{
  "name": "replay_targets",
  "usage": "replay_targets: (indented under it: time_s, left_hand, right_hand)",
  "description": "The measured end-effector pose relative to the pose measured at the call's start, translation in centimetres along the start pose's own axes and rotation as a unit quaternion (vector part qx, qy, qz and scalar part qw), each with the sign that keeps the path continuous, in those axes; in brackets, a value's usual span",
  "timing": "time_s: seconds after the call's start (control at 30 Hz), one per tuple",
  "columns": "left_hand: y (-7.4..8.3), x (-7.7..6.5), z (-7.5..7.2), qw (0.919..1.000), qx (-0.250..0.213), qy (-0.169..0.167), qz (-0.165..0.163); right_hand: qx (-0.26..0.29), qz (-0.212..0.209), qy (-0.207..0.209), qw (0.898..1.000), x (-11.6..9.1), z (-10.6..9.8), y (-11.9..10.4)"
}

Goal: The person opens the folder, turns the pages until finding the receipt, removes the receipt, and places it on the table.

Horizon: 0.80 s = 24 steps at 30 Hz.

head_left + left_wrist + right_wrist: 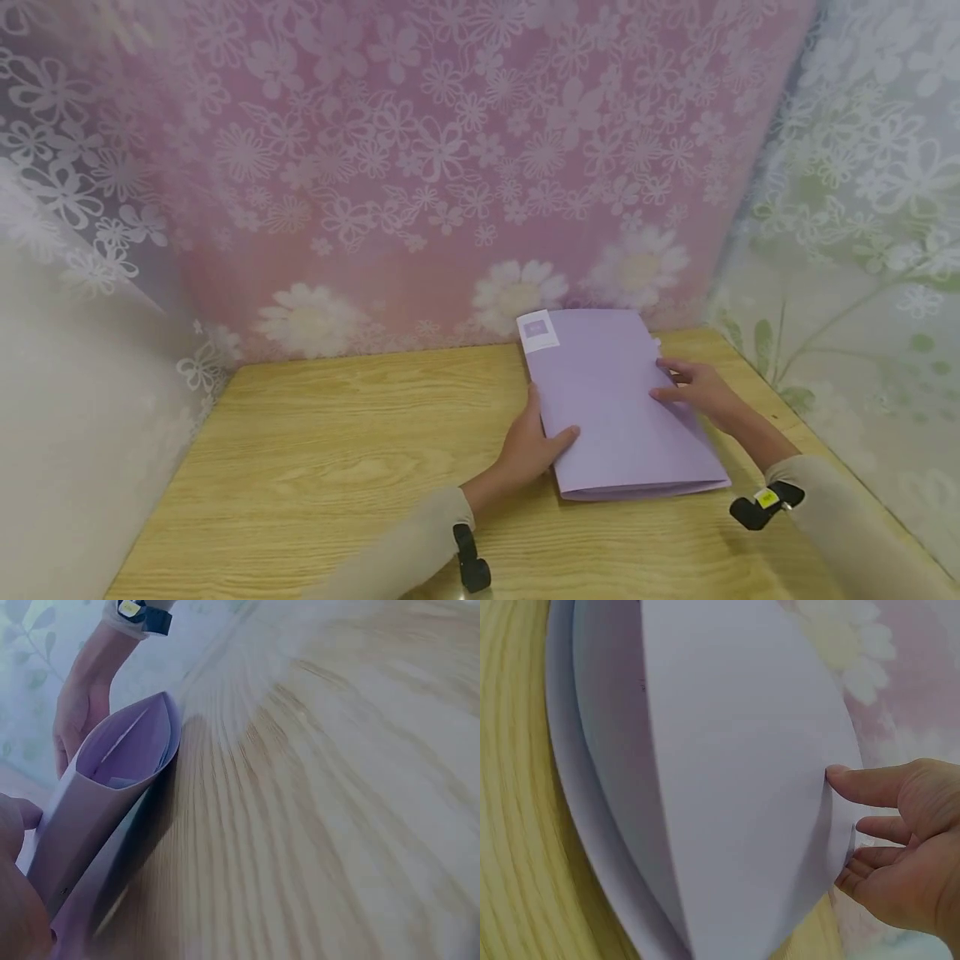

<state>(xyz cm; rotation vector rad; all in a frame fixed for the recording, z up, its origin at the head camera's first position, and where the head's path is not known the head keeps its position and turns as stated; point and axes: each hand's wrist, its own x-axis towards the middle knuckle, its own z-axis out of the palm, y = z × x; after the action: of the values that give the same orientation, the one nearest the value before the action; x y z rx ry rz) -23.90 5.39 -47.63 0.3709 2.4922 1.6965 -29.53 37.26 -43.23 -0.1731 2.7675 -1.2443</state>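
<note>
Pale purple is shown by the folder [615,408], which is held by both hands at the right part of a wood-grained table [360,450], its far end seen against the foot of the far wall [420,167]. Whether all of its underside is rested on the tabletop cannot be told.

The folder's left edge is gripped by the left hand [528,446]: the thumb is laid over the top cover, while most of the other fingers are hidden. The right edge is grasped, farther from the near side, by the right hand [701,392], with thumb and fingertips set against the rim of the cover. The near end is left gaping, and inner sheets [124,754] are seen between the covers in the left wrist view. The far left corner is marked by a white label [538,331] with a purple square printed on it; a small white tab [657,342] is seen at the far part of the right edge.

Both forearms are covered by light sleeves [420,533], and a black band [471,558] is worn at each wrist, the right one bearing a yellow sticker [767,498]. The far wall is patterned with white flowers on pink and purple; green leaves are printed on the right wall [862,333].
</note>
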Motion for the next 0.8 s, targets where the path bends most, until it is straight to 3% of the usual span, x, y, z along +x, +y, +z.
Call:
replay_targets:
  time_s: [0.3,0.6,0.8]
  left_hand:
    - [-3.0,-1.9,-5.4,0.9996,0.001,0.010,-0.026]
    - [-4.1,-2.9,-8.9,0.9984,0.014,0.025,-0.050]
    - [-4.5,-3.5,-10.8,0.9977,0.044,0.000,-0.051]
  right_hand:
    - [0.034,-0.042,-0.031,0.998,1.1,4.3,-3.3]
    - [0.068,-0.065,-0.054,0.994,2.6,7.2,-4.3]
    - [0.067,-0.091,-0.069,0.991,3.1,8.6,-4.5]
